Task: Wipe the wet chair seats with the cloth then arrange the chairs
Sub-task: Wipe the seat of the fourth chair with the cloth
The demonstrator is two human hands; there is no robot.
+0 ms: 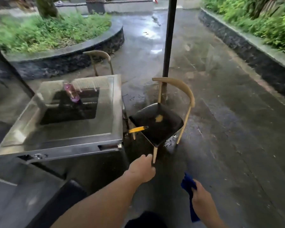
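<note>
No readable writing or brand anywhere; motion blur smears the whole view. Left hand (142,168) reaches toward the near chair (158,124), fingers curled near its front leg; contact with the leg can't be confirmed, grip unclear. Right hand (201,197) grasps the blue cloth (190,195), which hangs down below the fist, well short of the seat. Chair seat is black, wet-looking, with a yellowish patch (159,118) on it, identity unclear. A yellow object (137,129) pokes in at the seat's left edge, too blurred to identify. Second chair (99,62) stands behind the glass-top table (105,116), mostly hidden by it. Pink bottle (72,92) on the table, label illegible. Dark pole (169,38) rises behind the near chair, top cut off.
</note>
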